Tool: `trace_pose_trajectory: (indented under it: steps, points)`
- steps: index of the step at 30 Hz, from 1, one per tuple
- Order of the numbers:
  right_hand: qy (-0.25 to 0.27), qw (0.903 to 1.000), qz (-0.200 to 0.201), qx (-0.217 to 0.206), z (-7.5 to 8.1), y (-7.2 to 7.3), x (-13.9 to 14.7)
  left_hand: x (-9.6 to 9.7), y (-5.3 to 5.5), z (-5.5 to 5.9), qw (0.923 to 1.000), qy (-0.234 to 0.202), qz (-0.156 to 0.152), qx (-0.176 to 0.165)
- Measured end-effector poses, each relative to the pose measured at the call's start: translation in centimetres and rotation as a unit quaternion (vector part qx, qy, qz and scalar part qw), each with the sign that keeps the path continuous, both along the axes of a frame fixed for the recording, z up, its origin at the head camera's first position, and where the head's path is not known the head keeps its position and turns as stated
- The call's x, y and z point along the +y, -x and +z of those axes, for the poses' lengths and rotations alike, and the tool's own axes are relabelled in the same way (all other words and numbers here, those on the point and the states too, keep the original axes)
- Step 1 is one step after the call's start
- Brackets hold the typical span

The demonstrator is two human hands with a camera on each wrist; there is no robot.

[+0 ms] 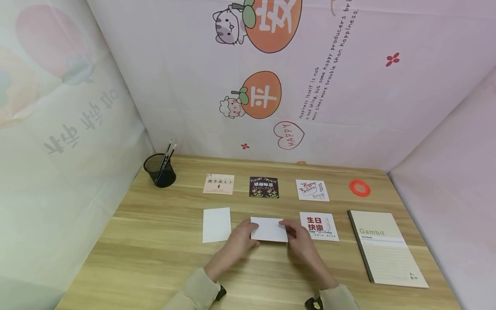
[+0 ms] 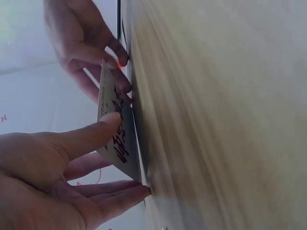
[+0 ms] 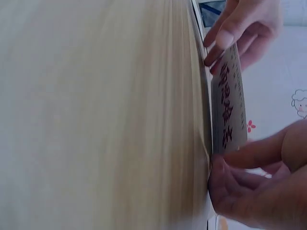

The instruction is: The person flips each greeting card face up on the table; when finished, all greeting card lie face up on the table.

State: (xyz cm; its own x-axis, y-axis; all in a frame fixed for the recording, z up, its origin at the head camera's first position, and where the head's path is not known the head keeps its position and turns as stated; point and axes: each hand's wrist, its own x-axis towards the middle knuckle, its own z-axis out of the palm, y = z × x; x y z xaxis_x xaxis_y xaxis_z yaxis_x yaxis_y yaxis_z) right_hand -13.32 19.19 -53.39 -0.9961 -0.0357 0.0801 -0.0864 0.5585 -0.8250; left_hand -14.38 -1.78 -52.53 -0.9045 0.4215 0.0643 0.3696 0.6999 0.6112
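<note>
Between the two hands a small white card (image 1: 269, 229) is held tilted just above the wooden table, its blank face up in the head view. Dark red lettering covers its underside (image 2: 109, 98) in the left wrist view. The left hand (image 1: 241, 237) pinches the card's left end, thumb on the edge and fingers below. At the right end, the right hand (image 1: 300, 241) grips it between thumb and fingers (image 3: 240, 179). Just left of the left hand lies a blank white card (image 1: 216, 225). A card with red characters (image 1: 319, 227) lies beside the right hand.
Behind lie a beige card (image 1: 218, 184), a dark flowered card (image 1: 264, 187) and a Happy Birthday card (image 1: 312, 190). A black mesh pen cup (image 1: 160, 171) stands at back left. On the right are a red ring (image 1: 360, 188) and a notebook (image 1: 389, 254).
</note>
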Motion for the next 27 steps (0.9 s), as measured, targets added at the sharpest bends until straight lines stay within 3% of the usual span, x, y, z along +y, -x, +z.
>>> trace_pose_trajectory:
  steps: [10,21,27]
  points:
    - [0.012,0.9983,0.026,-0.051,0.0,-0.1,0.96,-0.47,0.47,0.35,0.9995,0.019,-0.003,0.024]
    - [-0.006,0.9994,0.031,0.013,0.19,-0.29,0.91,-0.74,0.06,0.88,0.9983,0.022,0.009,0.054]
    - [-0.026,0.9987,0.026,0.034,0.02,-0.17,0.95,-0.82,-0.1,1.02,0.9956,0.008,0.016,0.092]
